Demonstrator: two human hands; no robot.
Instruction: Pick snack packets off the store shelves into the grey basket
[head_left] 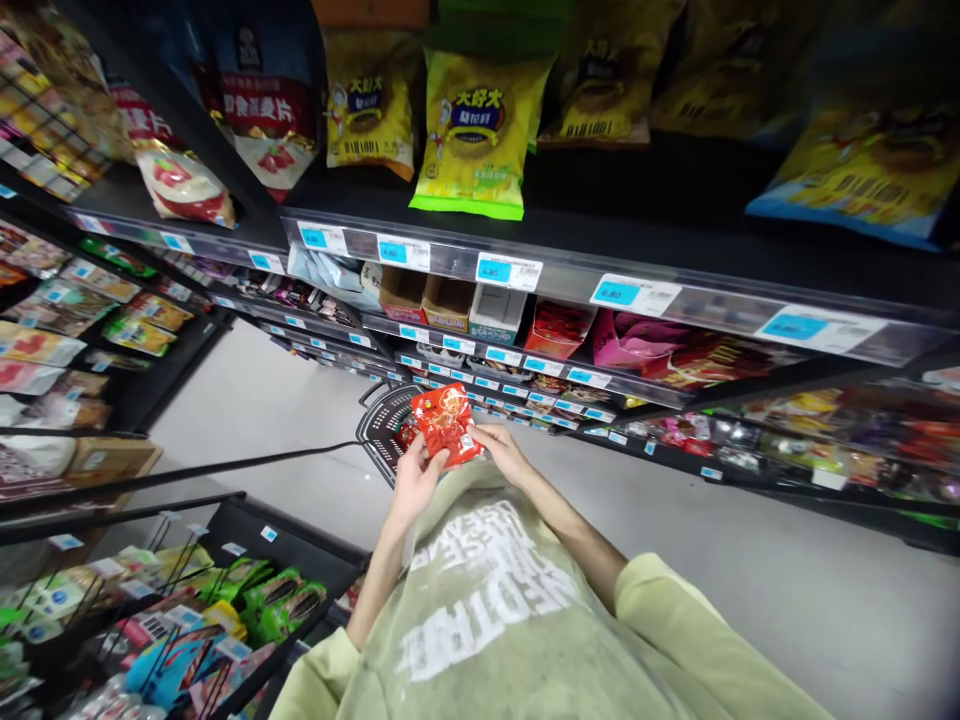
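Note:
Between my hands is a small red snack packet (445, 418), its printed front turned up toward me. My left hand (417, 475) pinches the lower left edge, the thumb lying on the front. On the other side, my right hand (501, 450) grips the lower right corner near a small white square on the print. Beneath and behind the packet stands a black shopping basket (381, 425), partly covered by the packet and my left hand. Something red and dark shows inside the basket, too hidden to name.
Ahead runs a black shelf (675, 190) with yellow snack bags (480, 125) and price tags (510, 270) along its edge. Lower shelves hold open boxes (499, 310). At left, racks carry green packets (281, 605). A grey floor (255, 400) lies between the shelves.

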